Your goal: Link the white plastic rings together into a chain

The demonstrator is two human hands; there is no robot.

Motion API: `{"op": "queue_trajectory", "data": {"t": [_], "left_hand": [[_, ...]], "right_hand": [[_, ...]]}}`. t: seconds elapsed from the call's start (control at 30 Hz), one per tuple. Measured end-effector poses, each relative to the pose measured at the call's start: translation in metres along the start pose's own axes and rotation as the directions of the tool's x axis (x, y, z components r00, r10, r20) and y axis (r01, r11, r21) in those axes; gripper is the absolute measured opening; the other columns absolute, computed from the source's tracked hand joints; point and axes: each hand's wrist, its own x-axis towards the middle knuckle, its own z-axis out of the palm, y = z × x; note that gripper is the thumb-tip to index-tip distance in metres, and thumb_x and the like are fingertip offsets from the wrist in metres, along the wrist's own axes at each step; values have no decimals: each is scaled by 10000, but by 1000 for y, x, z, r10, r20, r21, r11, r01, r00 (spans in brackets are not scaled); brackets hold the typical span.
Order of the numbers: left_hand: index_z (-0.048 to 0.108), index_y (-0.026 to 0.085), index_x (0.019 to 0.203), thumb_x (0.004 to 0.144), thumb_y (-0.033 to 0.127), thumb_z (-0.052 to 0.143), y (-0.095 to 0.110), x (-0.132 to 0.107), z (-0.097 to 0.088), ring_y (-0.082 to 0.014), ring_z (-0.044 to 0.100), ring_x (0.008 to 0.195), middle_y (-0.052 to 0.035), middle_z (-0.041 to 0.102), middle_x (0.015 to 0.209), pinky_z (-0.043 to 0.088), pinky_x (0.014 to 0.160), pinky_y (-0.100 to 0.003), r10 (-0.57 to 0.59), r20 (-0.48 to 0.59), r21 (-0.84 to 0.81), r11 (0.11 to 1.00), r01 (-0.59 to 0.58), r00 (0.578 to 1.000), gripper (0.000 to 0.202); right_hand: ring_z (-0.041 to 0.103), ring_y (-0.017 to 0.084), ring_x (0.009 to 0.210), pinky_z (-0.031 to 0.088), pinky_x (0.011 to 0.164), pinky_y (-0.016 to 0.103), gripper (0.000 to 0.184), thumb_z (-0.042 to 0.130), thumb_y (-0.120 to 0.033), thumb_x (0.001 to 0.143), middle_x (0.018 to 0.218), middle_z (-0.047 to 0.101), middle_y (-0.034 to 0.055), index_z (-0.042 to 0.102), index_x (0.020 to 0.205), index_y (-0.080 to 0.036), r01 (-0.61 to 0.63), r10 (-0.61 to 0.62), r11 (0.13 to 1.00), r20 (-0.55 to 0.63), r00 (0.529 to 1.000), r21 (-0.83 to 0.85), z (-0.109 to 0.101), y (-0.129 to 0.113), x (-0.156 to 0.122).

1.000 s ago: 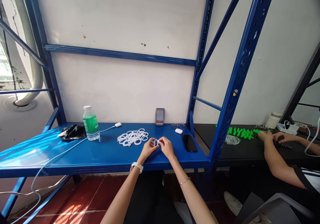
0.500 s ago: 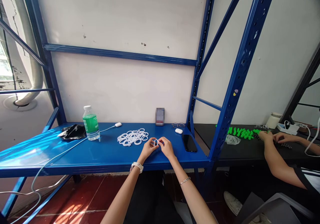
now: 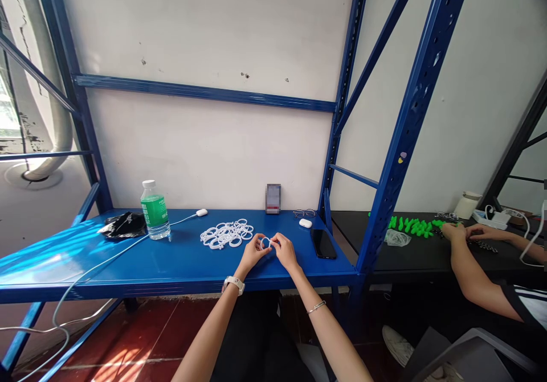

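White rings [image 3: 222,236] on blue tabletop [image 3: 183,265], pale wall [image 3: 209,154] behind, red floor [image 3: 149,336] below

The rings [image 3: 225,235] are white, the table [image 3: 179,265] blue.

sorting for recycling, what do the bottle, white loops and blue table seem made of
Bottle: probably glossy plastic, given its see-through base. White loops: perhaps smooth plastic or rubber, evenly white; too small to tell. Blue table: likely painted metal, reflecting light.
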Motion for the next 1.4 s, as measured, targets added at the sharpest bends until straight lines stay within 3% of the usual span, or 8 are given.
{"op": "queue_trajectory", "data": {"t": [0.67, 1.03, 1.4], "left_hand": [[568, 206, 1007, 680, 431, 733, -2, 1, 0, -130, 525, 617, 56, 533, 702, 441, 598, -244, 5, 7, -6, 1000, -5, 1000, 430], [631, 195, 1114, 700, 442, 694, -5, 3, -1, -118, 558, 611, -16, 612, 875, 490, 592, -258, 21, -22, -11, 1000, -21, 1000, 486], [662, 180, 1132, 671, 450, 727, 2, 0, -2, -120, 560, 619, -30, 620, 882, 498, 595, -263, -10, 1, -29, 1000, 10, 1000, 538]], "right_hand": [[622, 208, 749, 436, 654, 272, 180, 457, -208, 901, 796, 654, 35, 514, 732, -228, 0, 1, 999, 2, 1000, -36, 0, -1, -1], [659, 218, 776, 488, 659, 291, 127, 506, -271, 910, 883, 693, 46, 626, 939, -239, -10, 10, 1000, 41, 999, -6, -3, -7, -1], [643, 213, 754, 481, 654, 289, 159, 472, -250, 914, 834, 674, 41, 611, 839, -234, -16, 17, 1000, 20, 1000, -8, -3, -5, 0]]}}
